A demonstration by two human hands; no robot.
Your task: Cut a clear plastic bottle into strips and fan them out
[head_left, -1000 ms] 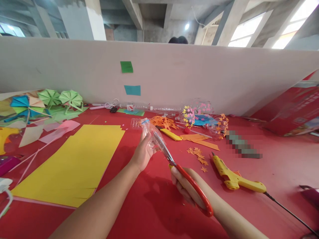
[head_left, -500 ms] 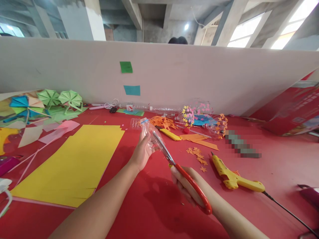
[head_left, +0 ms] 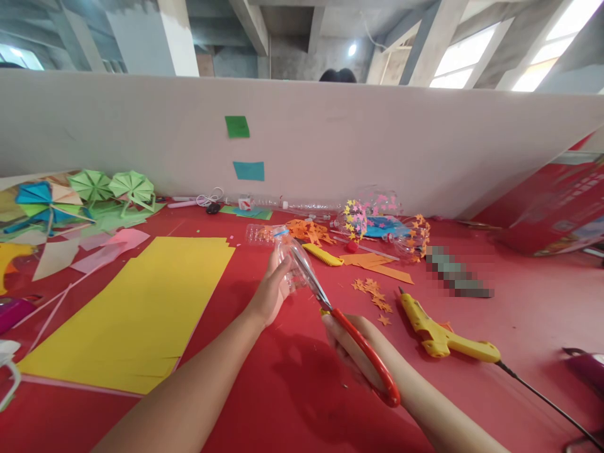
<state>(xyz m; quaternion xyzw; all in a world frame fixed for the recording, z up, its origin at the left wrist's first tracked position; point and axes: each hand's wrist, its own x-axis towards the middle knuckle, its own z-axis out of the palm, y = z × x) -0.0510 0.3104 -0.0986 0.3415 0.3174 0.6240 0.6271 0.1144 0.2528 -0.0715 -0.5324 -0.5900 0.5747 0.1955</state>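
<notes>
My left hand (head_left: pixel 270 291) is closed around a clear plastic bottle piece (head_left: pixel 298 275) with a blue ring at its neck, held above the red table. In my right hand (head_left: pixel 352 343) are red-handled scissors (head_left: pixel 370 358), their blades pointing up and left against the clear plastic. The blades look nearly together; whether plastic lies between them I cannot tell. Beyond the bottle piece lie a yellow box cutter (head_left: pixel 323 255) and a pile of orange paper cutouts (head_left: pixel 311 231). Orange paper stars (head_left: pixel 372 294) are scattered right of the scissors.
Yellow paper sheets (head_left: pixel 132 302) cover the left side. A yellow glue gun (head_left: pixel 443 333) with a cord lies at right. Star-covered clear bottle pieces (head_left: pixel 356 220) stand near the white partition (head_left: pixel 377 138). Folded green paper umbrellas (head_left: pixel 132 187) sit far left.
My left hand has turned the bottle piece slightly, and its neck has shifted a little right. The scissors stay almost in place against it.
</notes>
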